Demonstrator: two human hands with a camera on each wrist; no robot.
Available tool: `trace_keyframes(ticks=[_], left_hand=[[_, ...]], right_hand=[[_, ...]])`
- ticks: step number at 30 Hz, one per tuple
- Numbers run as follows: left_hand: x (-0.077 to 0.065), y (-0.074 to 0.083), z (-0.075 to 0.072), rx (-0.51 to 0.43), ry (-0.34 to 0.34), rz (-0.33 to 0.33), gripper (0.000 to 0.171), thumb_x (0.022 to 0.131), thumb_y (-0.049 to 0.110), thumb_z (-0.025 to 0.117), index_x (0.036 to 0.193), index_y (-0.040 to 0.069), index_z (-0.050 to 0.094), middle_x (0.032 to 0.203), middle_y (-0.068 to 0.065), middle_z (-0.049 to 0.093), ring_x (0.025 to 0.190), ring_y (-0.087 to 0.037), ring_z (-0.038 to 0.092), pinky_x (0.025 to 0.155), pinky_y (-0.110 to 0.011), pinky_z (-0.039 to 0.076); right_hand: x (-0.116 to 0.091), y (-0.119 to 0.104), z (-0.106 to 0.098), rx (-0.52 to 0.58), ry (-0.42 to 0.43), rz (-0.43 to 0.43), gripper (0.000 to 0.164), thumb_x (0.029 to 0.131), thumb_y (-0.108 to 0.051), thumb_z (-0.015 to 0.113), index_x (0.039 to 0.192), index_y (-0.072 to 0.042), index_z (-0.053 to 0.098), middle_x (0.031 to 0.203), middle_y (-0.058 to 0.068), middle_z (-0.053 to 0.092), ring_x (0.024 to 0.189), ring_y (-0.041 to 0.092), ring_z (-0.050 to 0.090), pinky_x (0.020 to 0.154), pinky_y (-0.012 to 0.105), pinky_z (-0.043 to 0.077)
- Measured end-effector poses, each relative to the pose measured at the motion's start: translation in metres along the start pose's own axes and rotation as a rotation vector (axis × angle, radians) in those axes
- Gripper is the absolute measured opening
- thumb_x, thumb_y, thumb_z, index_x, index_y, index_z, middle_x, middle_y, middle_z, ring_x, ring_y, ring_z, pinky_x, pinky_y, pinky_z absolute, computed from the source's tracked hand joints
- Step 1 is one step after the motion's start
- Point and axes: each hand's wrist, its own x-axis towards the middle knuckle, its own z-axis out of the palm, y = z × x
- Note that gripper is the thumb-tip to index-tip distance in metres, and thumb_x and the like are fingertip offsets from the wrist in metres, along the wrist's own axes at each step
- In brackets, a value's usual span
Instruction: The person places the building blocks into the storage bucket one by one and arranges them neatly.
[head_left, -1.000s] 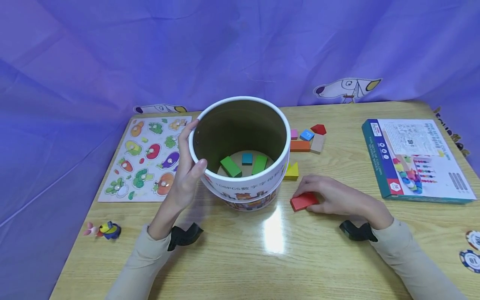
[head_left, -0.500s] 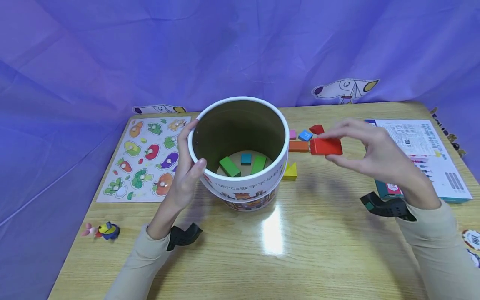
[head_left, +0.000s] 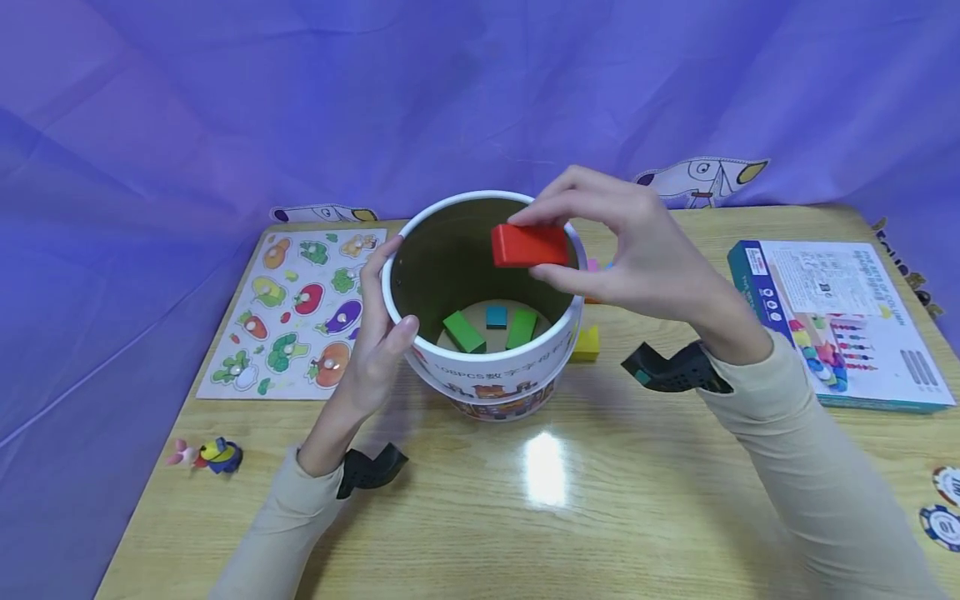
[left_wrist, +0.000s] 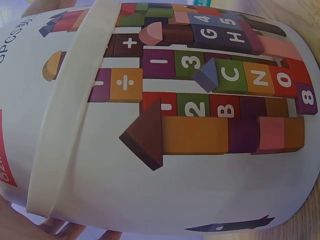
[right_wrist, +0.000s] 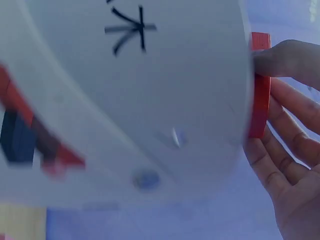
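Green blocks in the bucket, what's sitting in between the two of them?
A small teal block lies between the two green blocks, toward their far ends, inside the bucket; the head view shows it.

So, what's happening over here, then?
A person is handling toy blocks at a table. Their left hand holds the bucket near its rim, while the right hand pinches a red block at its mouth, not yet let go. Two green blocks and a blue one lie inside; a yellow block sits outside.
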Motion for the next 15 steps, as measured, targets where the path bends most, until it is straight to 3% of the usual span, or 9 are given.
trace_keyframes(ticks=[6,15], left_hand=[[-0.001,0.0,0.0,0.012,0.002,-0.009,0.084,0.085,0.048,0.059,0.152,0.023,0.014,0.157,-0.001,0.021,0.143,-0.032,0.025,0.107,-0.071,0.03],[-0.001,0.001,0.0,0.025,-0.008,-0.001,0.082,0.085,0.041,0.056,0.152,0.023,0.013,0.156,-0.003,0.021,0.142,-0.035,0.026,0.106,-0.072,0.031]], right_hand=[[0.008,0.004,0.014,0.051,-0.035,-0.008,0.038,0.076,-0.002,0.079,0.113,-0.01,0.072,0.105,0.001,0.066,0.099,0.01,0.057,0.088,0.022,0.047],[0.01,0.007,0.016,0.061,-0.04,-0.017,0.038,0.076,0.0,0.079,0.113,-0.01,0.072,0.105,0.001,0.066,0.098,0.01,0.058,0.089,0.024,0.047]])
